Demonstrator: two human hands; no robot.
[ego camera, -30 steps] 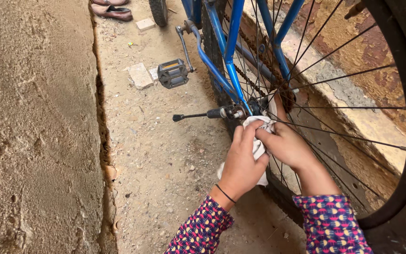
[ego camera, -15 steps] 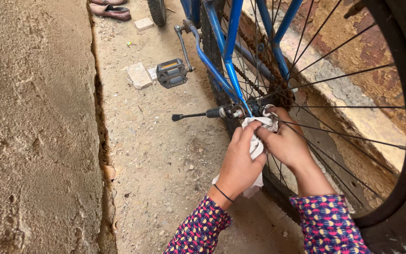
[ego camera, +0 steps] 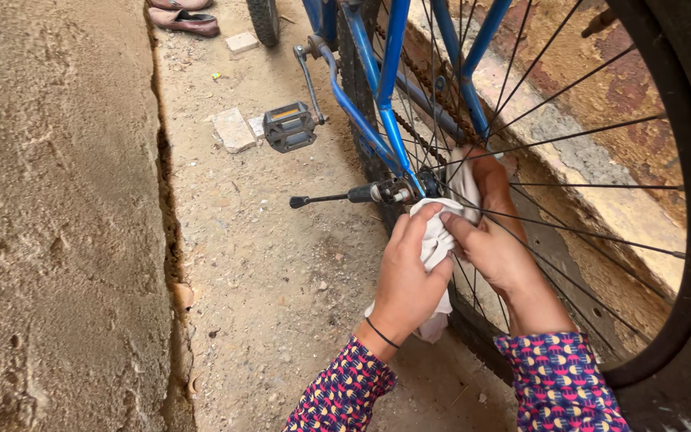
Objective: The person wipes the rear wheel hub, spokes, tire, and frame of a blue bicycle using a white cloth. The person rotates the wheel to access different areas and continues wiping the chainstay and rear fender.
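Clearly both hands, left hand [ego camera: 405, 276] and right hand [ego camera: 493, 240], clutch the soft, light white rag [ego camera: 435, 232], bunched against the rear hub [ego camera: 409, 190].

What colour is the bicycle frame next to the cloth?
The bicycle frame is blue, seen best in the head view, just above the white cloth.

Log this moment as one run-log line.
left hand: grips white cloth | right hand: presses cloth at rear wheel hub | blue bicycle frame
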